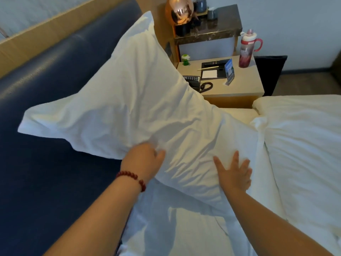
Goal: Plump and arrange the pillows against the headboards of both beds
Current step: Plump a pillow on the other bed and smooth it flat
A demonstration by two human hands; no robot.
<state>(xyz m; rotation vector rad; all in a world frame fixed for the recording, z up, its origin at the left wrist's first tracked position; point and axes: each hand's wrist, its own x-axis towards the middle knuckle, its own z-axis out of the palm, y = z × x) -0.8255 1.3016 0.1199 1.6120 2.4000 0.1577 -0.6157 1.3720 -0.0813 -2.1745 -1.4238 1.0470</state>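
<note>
The left hand (143,159) grips the lower edge of a white pillow (138,108), its fingers curled into the fabric and mostly hidden by it, with a bracelet of dark red beads (132,179) around the wrist. The right hand (234,174) lies flat on the pillow's lower right part, fingers straight and spread, pressing on the cover without grasping it. The pillow is held up on a slant above the head of the bed. Its upper corner points toward the wall and its left corner juts out over the padded navy headboard (46,89), which runs along the left side of the view beneath a light wooden ledge (55,28). Below the forearms lies the white bed sheet (175,228), and to the right a rumpled white duvet (304,145) is folded back, its edge just beside the pillow. Beyond the pillow stands a beige nightstand (239,89) carrying a black telephone (193,81) with a coiled cord, a white notepad (209,73), a small blue card stand (229,71), a green figurine (185,60) and a red-handled water bottle (246,50). Behind it, a copper lamp (179,11) hangs in front of a dark marble shelf (208,28).
</note>
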